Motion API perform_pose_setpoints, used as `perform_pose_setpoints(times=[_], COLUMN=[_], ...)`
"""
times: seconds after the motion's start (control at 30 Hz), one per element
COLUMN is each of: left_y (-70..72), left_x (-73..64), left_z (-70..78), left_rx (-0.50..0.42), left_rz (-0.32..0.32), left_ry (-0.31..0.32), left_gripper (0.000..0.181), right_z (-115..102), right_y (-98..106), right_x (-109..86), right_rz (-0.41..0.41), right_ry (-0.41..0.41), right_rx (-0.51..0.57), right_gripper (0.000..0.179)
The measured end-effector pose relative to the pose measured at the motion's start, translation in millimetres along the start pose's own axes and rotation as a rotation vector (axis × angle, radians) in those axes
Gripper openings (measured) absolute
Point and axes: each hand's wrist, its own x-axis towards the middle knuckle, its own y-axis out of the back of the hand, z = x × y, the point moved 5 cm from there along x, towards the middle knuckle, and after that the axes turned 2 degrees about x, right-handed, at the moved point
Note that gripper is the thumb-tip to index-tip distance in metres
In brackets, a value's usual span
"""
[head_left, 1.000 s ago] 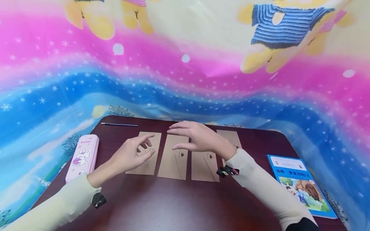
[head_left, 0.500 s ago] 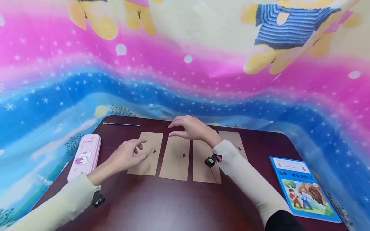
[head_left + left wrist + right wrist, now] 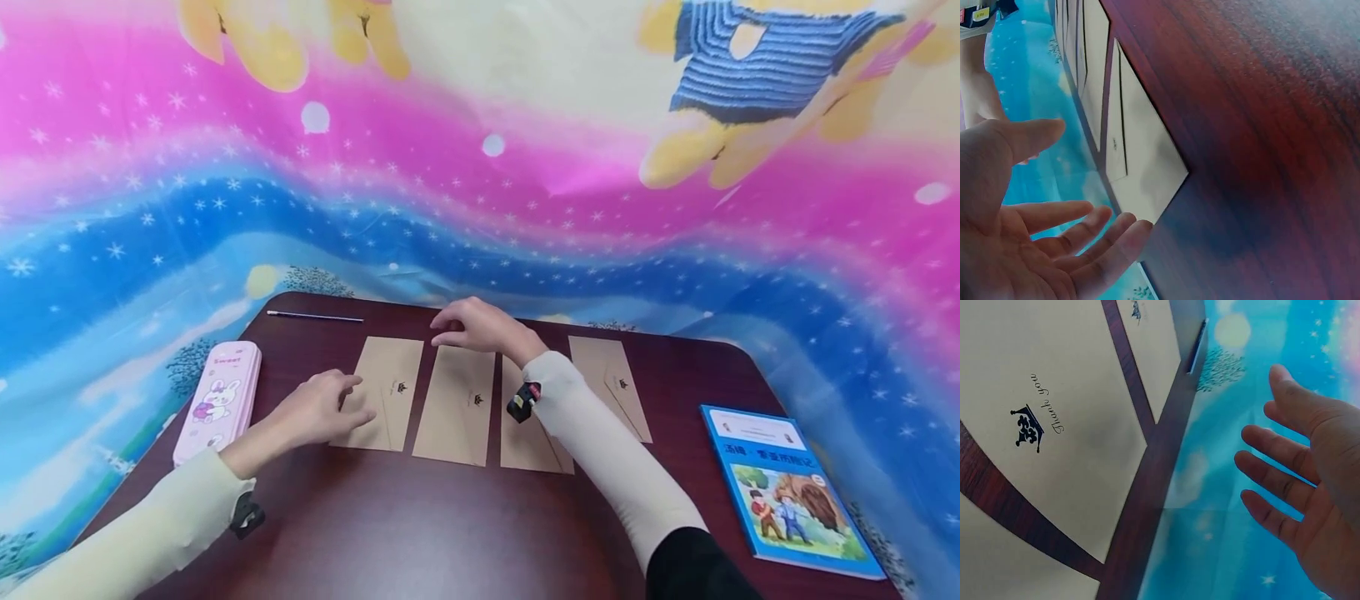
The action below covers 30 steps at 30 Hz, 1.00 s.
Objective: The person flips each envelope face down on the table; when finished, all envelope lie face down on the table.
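Note:
Several brown paper envelopes lie flat in a row on the dark wooden table. My left hand hovers over the leftmost envelope, holding nothing, its fingers relaxed and spread in the left wrist view. Above the far end of the second envelope is my right hand, also with nothing in it and its fingers loosely bent. The right sleeve partly covers the third envelope. Farther right, the fourth envelope is set slightly back. A black crown print and "Thank you" show in the right wrist view.
A pink pencil case with a rabbit stands at the table's left edge. A thin pencil lies at the back left. On the right is a blue picture-covered book. A colourful printed curtain surrounds the table.
My right hand has moved left and toward the back, uncovering more of the fourth envelope. My left hand has drifted slightly left. The envelopes stay in place.

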Motion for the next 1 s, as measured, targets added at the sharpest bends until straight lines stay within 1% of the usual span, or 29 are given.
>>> perform_pose_setpoints(times=[0.07,0.17,0.23,0.27,0.37,0.43,0.7,0.83,0.9,1.0], left_y=[-5.1,-11.8,-12.8,-12.6,-11.8,-12.5,-18.1,-20.3,-19.6,-19.0], left_x=[-0.1,-0.6,-1.6,-2.5,-5.2,-6.6,-9.7,-10.9,-10.4,-9.3], left_z=[-1.4,-1.4,-2.0,-2.9,-6.7,-8.8,-17.5,-18.5,-19.2,-20.4], left_rx=[0.012,0.021,0.036,0.046,0.065,0.062,0.054,0.064,0.074,0.081], left_rz=[-0.03,-0.065,-0.078,-0.085,-0.11,-0.126,-0.124,-0.127,-0.118,-0.124], left_ry=[-0.001,-0.005,-0.005,-0.001,0.025,0.032,0.005,-0.012,-0.018,0.001], left_gripper=[0.068,0.072,0.073,0.072,0.055,0.047,0.045,0.043,0.041,0.039], right_z=[6.4,15.1,18.9,20.0,21.9,23.9,31.4,33.0,32.2,29.6], right_y=[-5.4,-12.6,-17.0,-19.3,-26.8,-32.7,-58.1,-67.6,-70.7,-73.6], right_x=[3.2,6.6,10.6,13.1,22.5,27.6,41.0,47.0,50.3,55.8], right_rz=[-0.016,-0.038,-0.047,-0.05,-0.048,-0.052,-0.056,-0.067,-0.061,-0.044], right_ry=[-0.033,-0.09,-0.118,-0.128,-0.152,-0.176,-0.261,-0.293,-0.309,-0.341], right_rx=[0.025,0.027,0.025,0.028,0.053,0.065,0.062,0.056,0.058,0.033], right_gripper=[0.034,0.031,0.03,0.03,0.029,0.03,0.031,0.031,0.03,0.027])
